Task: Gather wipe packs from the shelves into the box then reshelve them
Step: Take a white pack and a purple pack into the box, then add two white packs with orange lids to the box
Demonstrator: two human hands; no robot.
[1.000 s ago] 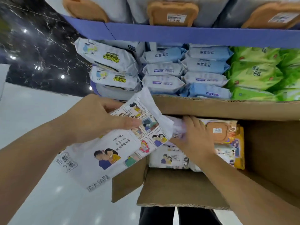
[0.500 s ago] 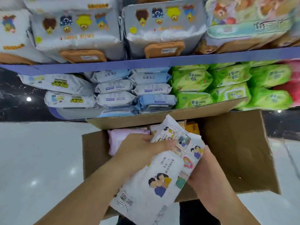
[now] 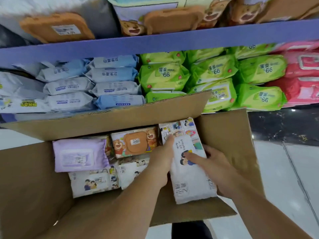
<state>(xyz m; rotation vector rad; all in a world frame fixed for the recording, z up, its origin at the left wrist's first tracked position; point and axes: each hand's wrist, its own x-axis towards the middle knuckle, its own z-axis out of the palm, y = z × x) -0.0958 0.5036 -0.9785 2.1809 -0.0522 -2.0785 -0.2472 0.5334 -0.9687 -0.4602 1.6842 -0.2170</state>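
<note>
Wipe pack (image 3: 188, 183), white with cartoon pictures, is in the right part of the box (image 3: 25, 178), lengthwise beside the right wall. Its far end comes close to the far flap and its near end sticks out over the near flap. The left hand (image 3: 162, 156) grips the left long edge of the wipe pack. The right hand (image 3: 212, 166) holds the right edge, thumb on top and fingers filling the narrow gap to the wall. To the left, a bear pack (image 3: 134, 143) lies just beside it, then a purple pack (image 3: 79, 155), with two white packs (image 3: 94, 181) nearer. Bare cardboard shows on the near side of these. Just beyond the far flap, under a purple shelf (image 3: 155, 44), blue packs (image 3: 114, 87), green packs (image 3: 214, 73) and red packs (image 3: 302, 75) sit tightly stacked. A pale tiled floor (image 3: 284, 169) lies to the right.
</note>
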